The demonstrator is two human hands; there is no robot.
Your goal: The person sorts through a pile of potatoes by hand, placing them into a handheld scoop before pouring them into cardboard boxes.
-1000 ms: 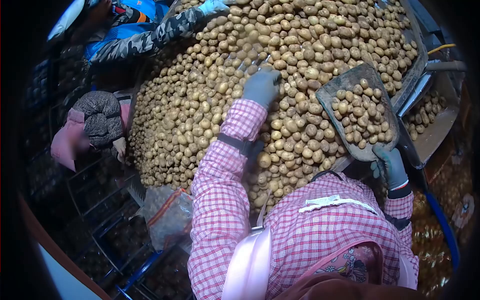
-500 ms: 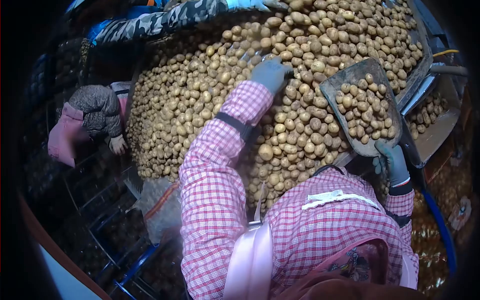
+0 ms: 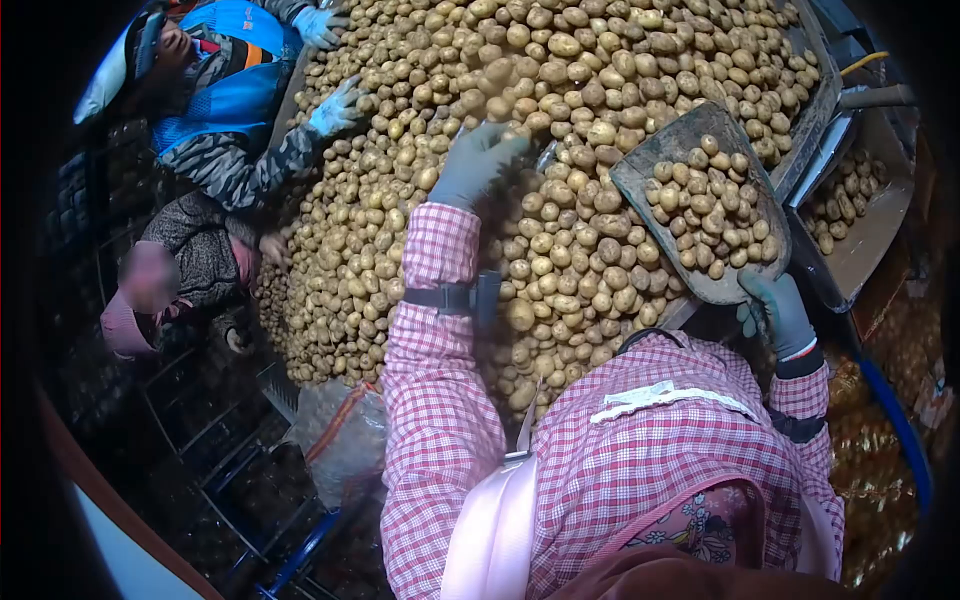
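Observation:
My left hand [image 3: 476,168], in a grey glove, is over the heap of potatoes [image 3: 350,250], with its fingers partly spread and no potato visible in its grasp. A few potatoes just beyond its fingertips look blurred. In a grey-green glove, my right hand [image 3: 778,308] grips the near end of a worn, flat scoop [image 3: 632,178]. Several potatoes [image 3: 712,215] lie on that scoop, which rests over the right side of the heap. The fingers under the scoop's edge are partly hidden.
Across the heap, a co-worker in a blue vest [image 3: 240,60] has both gloved hands on the potatoes. Another person in a dark jacket [image 3: 195,245] leans in at the left. A box [image 3: 872,245] holding potatoes is at right; a plastic bag [image 3: 345,440] hangs at the near-left edge.
My left hand has moved left across the heap, its fingers now more spread. The blue-vested co-worker's arm has drawn back to the left. My right hand still holds the loaded scoop.

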